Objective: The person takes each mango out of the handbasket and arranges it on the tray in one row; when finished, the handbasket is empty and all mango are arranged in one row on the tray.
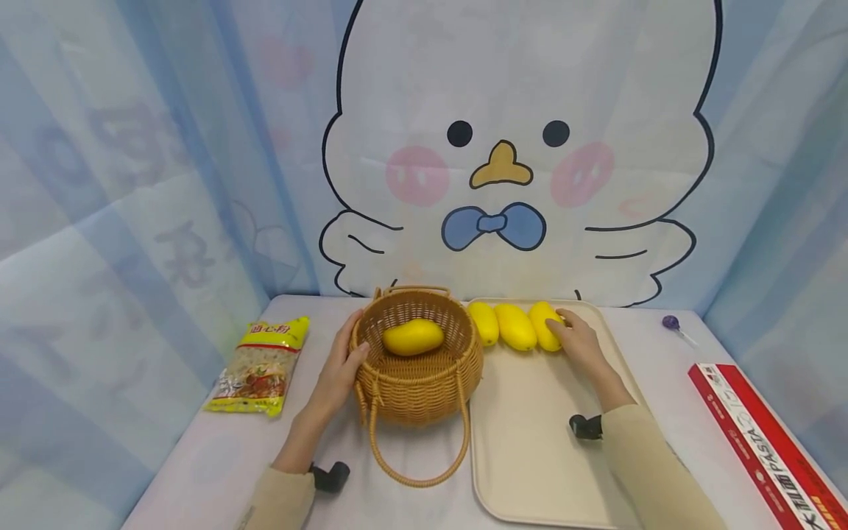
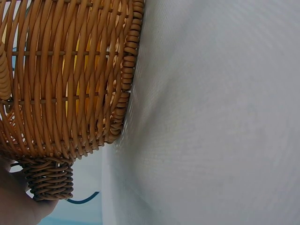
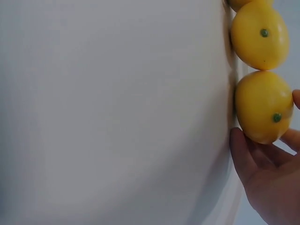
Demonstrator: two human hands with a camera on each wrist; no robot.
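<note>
Noodle packet (image 1: 258, 366) left; pasta box (image 1: 762, 442) right (lollipop (image 1: 671, 322) beyond)

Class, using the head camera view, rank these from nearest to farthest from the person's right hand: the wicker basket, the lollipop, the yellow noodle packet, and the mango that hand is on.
From the right hand:
1. Mango, rightmost on the tray, under the fingers.
2. Wicker basket, to the left, beside the tray.
3. Lollipop, to the right on the table.
4. Yellow noodle packet, far left.
</note>
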